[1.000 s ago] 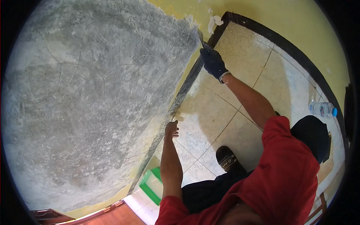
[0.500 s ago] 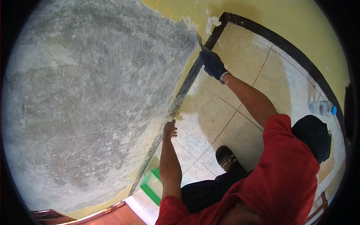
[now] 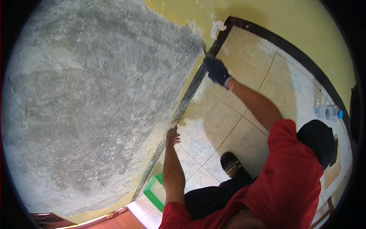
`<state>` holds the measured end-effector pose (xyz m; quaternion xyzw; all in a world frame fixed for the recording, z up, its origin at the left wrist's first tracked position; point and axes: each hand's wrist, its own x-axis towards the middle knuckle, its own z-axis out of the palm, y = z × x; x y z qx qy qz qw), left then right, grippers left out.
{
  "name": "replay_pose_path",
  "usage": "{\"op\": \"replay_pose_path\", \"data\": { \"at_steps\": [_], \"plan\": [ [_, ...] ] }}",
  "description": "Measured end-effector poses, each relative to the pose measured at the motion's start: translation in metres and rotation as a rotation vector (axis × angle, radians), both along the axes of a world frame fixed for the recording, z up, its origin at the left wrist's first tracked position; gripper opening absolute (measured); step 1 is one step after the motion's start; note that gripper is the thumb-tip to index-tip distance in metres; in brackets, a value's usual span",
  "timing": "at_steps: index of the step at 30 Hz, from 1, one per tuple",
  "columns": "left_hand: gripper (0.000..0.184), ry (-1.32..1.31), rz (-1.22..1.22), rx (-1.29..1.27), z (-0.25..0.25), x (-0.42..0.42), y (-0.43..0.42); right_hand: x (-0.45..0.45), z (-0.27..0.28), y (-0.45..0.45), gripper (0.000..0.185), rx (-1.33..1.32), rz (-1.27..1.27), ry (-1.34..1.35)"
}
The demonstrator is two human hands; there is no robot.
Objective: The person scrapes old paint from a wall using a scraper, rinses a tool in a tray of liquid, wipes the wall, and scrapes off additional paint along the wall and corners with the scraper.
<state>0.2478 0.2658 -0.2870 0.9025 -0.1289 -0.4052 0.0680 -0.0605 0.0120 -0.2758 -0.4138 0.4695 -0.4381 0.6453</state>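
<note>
My right hand, in a dark knitted glove, is wrapped around a tool with a thin dark blade, which looks like a scraper. The blade lies against the edge of the bare grey wall patch, close to the corner; its handle is hidden in the glove. Lower down the same wall, my bare left hand is at the dark baseboard. Its fingers are loosely bent and apart, and no held object shows. Whether it presses on the wall I cannot tell.
Loose white paint flakes cling beside the corner of the yellow wall. A water bottle lies on the tiled floor at right. Near my left forearm stands a green-rimmed container. A sandalled foot is below.
The scraper's blade has shifted slightly down along the wall edge with my right hand, and the view has tilted a little. My left hand stays by the baseboard.
</note>
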Motion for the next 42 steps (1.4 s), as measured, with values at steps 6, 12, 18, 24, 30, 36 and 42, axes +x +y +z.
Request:
{"op": "replay_pose_path", "data": {
  "at_steps": [6,12,18,24,30,36,42],
  "plan": [
    [0.056,-0.005,-0.047,-0.011,0.005,-0.003,0.000,0.027,-0.011,0.034,0.040,-0.319,-0.092,0.120],
    [0.056,-0.007,-0.104,-0.046,0.005,-0.015,0.007,0.020,-0.026,-0.004,0.033,-0.302,-0.060,0.366],
    [0.054,-0.037,-0.049,-0.010,0.003,-0.001,0.001,0.041,-0.038,0.055,0.034,-0.141,-0.009,0.158],
    [0.056,-0.007,-0.121,0.005,0.008,-0.020,0.006,0.056,-0.025,0.076,0.035,-0.244,-0.077,0.161],
    [0.061,0.000,-0.046,0.008,-0.004,0.010,0.021,0.093,0.001,0.117,0.046,-0.138,-0.104,0.081],
    [0.058,-0.001,-0.020,-0.005,0.011,0.002,0.034,0.107,-0.013,0.116,0.043,-0.154,-0.164,-0.038],
    [0.059,-0.038,0.013,0.003,0.016,0.011,0.050,0.102,-0.004,0.115,0.040,-0.002,0.060,0.172]
  ]
}}
